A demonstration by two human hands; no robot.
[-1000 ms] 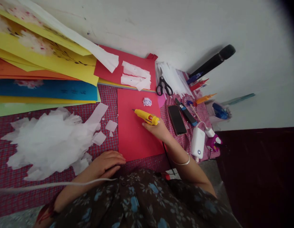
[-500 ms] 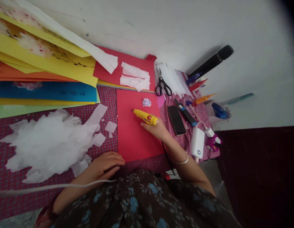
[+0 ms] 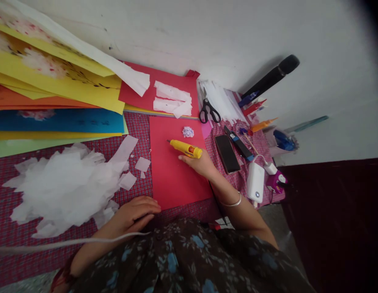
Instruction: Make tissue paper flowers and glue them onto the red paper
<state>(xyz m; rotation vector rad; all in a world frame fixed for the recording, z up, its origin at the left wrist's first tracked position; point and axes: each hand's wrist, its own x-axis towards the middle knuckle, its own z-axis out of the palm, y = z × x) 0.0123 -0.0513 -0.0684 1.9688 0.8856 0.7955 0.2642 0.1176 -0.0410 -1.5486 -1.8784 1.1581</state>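
In my right hand (image 3: 201, 163) is a yellow glue gun (image 3: 185, 148), my fingers closed around its rear part. Its dark nozzle points left over a red sheet of paper (image 3: 176, 179). A black cord runs down from below my right wrist. Near the top of the sheet sits a small crumpled white-and-purple paper piece (image 3: 188, 132), apart from the nozzle. My left hand (image 3: 141, 212) lies with its fingers stretched out, fingertips at the sheet's lower left corner, holding nothing. Left of it spreads a heap of cut white tissue paper (image 3: 67, 187).
Coloured sheets (image 3: 60, 122) are stacked at the left. White strips (image 3: 172, 99) lie on red paper behind. To the right are scissors (image 3: 209, 112), a phone (image 3: 227, 154), a cutter knife (image 3: 238, 143) and a white power bank (image 3: 255, 182). A white cable (image 3: 69, 242) crosses at front left.
The glue gun has shifted very slightly left with my right hand. My left hand stays in place. The whole view has turned a little.
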